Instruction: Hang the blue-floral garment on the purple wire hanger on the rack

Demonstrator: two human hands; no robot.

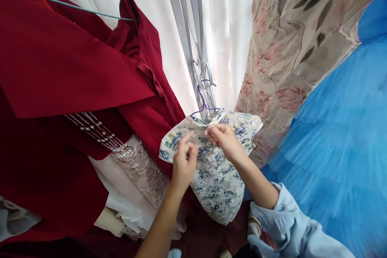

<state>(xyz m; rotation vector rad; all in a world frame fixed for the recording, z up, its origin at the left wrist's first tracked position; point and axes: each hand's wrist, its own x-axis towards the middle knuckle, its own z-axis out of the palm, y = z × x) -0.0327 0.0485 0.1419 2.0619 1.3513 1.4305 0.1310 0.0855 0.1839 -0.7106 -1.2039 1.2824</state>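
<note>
A small white dress with a blue and green floral print hangs on a purple wire hanger. My right hand pinches the middle of its neckline between thumb and fingertips. Whatever small fastening may sit under those fingertips is too small to make out. To the left, my left hand is raised in front of the dress, its fingers loosely bent and apart and blurred at the tips. Nothing shows in it.
Dark red garments hang on the left, over a beaded, sequinned garment. A beige floral dress and a blue tulle dress are at the right. Behind stand a grey metal stand and white curtains.
</note>
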